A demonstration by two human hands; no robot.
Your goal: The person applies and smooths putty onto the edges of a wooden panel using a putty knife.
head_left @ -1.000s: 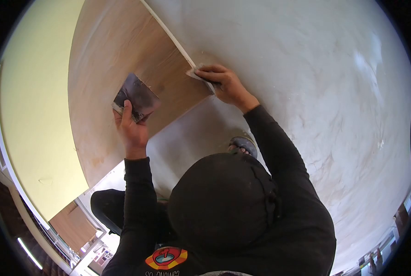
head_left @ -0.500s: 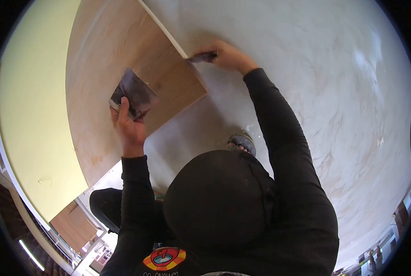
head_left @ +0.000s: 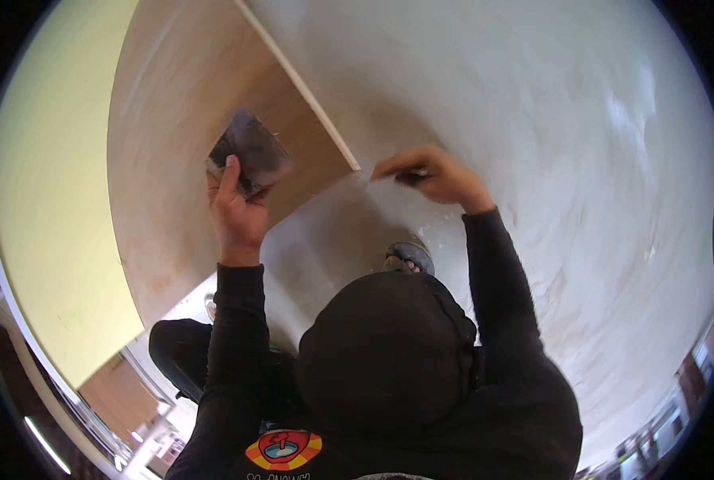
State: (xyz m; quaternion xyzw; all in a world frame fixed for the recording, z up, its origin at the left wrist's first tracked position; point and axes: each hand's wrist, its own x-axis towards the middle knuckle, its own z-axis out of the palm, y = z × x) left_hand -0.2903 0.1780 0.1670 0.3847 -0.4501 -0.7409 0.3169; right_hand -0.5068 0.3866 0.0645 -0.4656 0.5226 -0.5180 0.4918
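My left hand (head_left: pixel 241 216) grips a dark, smeared square plate (head_left: pixel 253 152) by its lower edge, thumb across its face. Behind it stands a brown wood-grain panel (head_left: pixel 181 184), bordered on its right by a pale strip (head_left: pixel 301 88) that runs down to the panel's corner. Just right of that corner, my right hand (head_left: pixel 441 178) is closed around a small dark tool (head_left: pixel 411 174). Motion blur and the fingers hide most of the tool. The fingertips are apart from the strip's end.
A grey, streaky surface (head_left: pixel 581 200) spreads out on the right. On the left stands a pale yellow panel (head_left: pixel 45 200). A sandalled foot (head_left: pixel 409 258) is below the panel's corner, and a dark-capped head (head_left: pixel 389 352) fills the lower middle.
My right hand has moved down and to the right, off the panel's edge. The pale strip now reaches the lower corner. My left hand has shifted slightly right with the plate.
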